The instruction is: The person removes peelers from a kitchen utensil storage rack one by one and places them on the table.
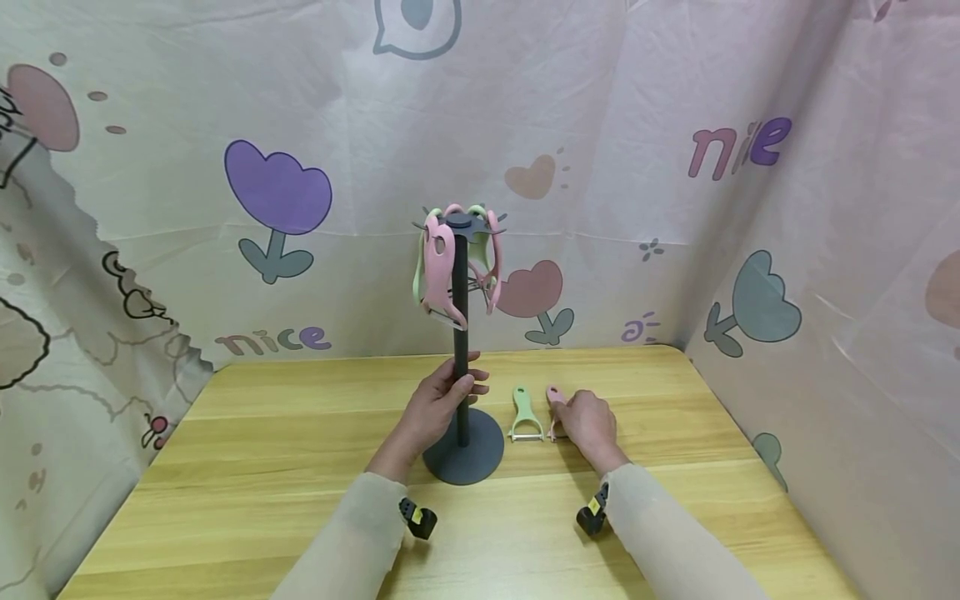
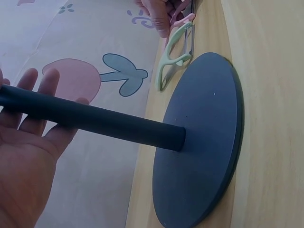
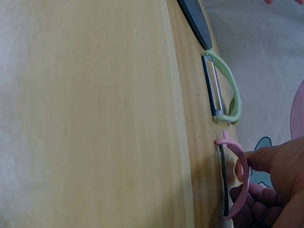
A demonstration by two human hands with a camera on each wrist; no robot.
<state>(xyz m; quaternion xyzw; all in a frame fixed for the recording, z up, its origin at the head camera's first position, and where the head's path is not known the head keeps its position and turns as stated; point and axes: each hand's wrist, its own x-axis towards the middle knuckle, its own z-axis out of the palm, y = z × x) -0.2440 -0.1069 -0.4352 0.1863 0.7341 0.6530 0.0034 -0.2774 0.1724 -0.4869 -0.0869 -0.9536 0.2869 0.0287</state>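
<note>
My left hand [image 1: 435,404] holds the dark pole [image 1: 462,358] of an upright stand, thumb in front and fingers behind. The stand's round base [image 1: 480,462] rests on the table. Around its hooked top hang several peelers, among them a pink one [image 1: 438,271] at the front and a green one [image 1: 417,275] at the left. To the right of the base, my right hand [image 1: 590,425] pinches a pink peeler [image 3: 242,166] at its handle, its blade end low over the tabletop. Between that hand and the base lies a green peeler [image 1: 522,408].
The wooden table [image 1: 262,467] ends at the back against a printed curtain [image 1: 360,100], which also hangs along both sides. A small black camera [image 1: 422,522] is strapped at the left sleeve, another camera [image 1: 592,518] at the right sleeve.
</note>
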